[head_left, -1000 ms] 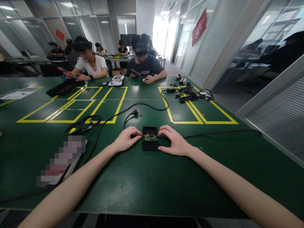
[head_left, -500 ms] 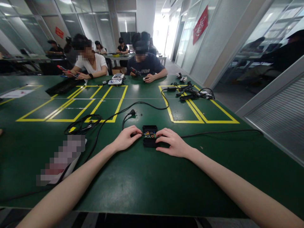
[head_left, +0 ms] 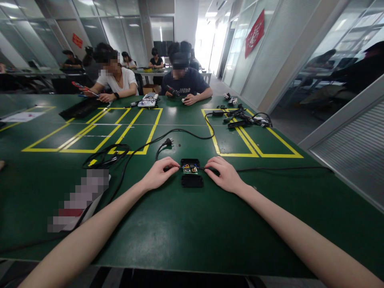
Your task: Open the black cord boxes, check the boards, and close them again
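A small green circuit board (head_left: 190, 170) with ring-shaped coils lies between my two hands. Behind it is one black plastic case half (head_left: 189, 161), partly covered by the board. The other case half (head_left: 192, 182) rests just in front on the table. My left hand (head_left: 160, 172) pinches the dark cable at the board's left end. On the opposite side, my right hand (head_left: 223, 174) pinches the black cable (head_left: 285, 168) leaving the board, which runs on to the right. A power plug (head_left: 168, 142) lies beyond my left hand, its cord passing behind that hand.
The green table (head_left: 180, 232) carries yellow tape outlines. Coiled cable (head_left: 106, 157) and a blurred-out flat object (head_left: 82, 200) lie at left. Black adapters and cords (head_left: 240, 118) are heaped at far right. Two people sit opposite near a black tray (head_left: 79, 108) and a white device (head_left: 148, 101).
My right hand first moved in over the front case half and board, then drew back to the cable at the right. The front case half now sits apart from the board. My left hand stayed put.
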Demonstrator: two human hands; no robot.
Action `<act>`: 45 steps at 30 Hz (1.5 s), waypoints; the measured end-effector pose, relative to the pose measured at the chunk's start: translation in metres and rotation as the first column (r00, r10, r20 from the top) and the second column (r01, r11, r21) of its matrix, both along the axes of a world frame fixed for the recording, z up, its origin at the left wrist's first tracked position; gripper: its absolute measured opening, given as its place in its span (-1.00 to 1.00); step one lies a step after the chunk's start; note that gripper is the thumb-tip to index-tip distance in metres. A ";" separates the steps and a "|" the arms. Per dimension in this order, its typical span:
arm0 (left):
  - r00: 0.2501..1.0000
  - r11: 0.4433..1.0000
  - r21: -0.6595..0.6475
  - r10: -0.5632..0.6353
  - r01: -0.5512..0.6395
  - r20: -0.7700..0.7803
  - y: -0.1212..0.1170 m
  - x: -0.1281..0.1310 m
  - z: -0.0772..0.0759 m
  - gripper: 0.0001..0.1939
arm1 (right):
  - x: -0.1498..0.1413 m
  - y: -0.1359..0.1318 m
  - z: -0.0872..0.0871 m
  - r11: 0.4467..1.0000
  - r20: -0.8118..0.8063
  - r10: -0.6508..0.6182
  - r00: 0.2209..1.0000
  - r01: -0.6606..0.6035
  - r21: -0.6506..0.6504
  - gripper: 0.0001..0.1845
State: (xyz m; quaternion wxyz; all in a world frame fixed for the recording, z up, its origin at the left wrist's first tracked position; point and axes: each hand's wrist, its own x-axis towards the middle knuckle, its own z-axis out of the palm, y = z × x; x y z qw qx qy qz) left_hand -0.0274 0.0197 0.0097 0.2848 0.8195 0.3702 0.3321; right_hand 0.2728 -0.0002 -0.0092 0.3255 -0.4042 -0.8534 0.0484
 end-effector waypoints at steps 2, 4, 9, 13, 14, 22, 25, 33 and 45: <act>1.000 1.000 -0.002 0.006 -0.006 0.018 0.000 0.000 0.000 -0.79 | 0.000 0.000 -0.001 1.000 0.011 -0.024 1.000 0.024 -0.012 -0.78; 0.999 1.000 -0.009 0.013 -0.013 0.033 0.000 0.000 0.000 -0.78 | 0.000 0.000 -0.002 0.999 0.009 -0.036 0.999 0.036 -0.028 -0.75; 0.999 0.999 -0.049 0.022 -0.020 0.048 -0.003 0.001 0.002 -0.81 | 0.002 -0.004 -0.001 0.999 -0.008 0.005 1.000 -0.005 -0.044 -0.72; 0.999 0.997 -0.072 0.009 -0.005 0.048 -0.005 0.001 0.004 -0.85 | 0.004 -0.006 0.002 0.998 -0.020 0.063 0.998 -0.063 -0.022 -0.73; 0.999 0.997 -0.072 0.002 0.002 0.048 -0.006 0.001 0.004 -0.86 | 0.004 -0.007 0.002 0.997 -0.025 0.074 0.997 -0.074 -0.018 -0.74; 0.999 0.995 -0.094 -0.036 0.037 0.014 -0.008 0.001 0.004 -0.88 | 0.004 -0.010 0.005 0.992 -0.038 0.121 0.992 -0.122 -0.029 -0.81; 0.998 0.994 -0.093 -0.061 0.061 0.005 -0.009 0.001 0.004 -0.88 | 0.005 -0.010 0.006 0.990 -0.025 0.137 0.990 -0.138 -0.039 -0.82; 0.996 0.990 -0.113 -0.088 0.085 -0.019 -0.010 0.001 0.004 -0.89 | 0.005 -0.010 0.006 0.989 -0.010 0.143 0.990 -0.143 -0.040 -0.84; 0.994 0.999 0.002 -0.052 0.052 -0.092 -0.011 0.002 -0.002 -0.91 | 0.001 -0.006 0.002 0.985 0.070 0.164 0.984 -0.159 -0.072 -0.74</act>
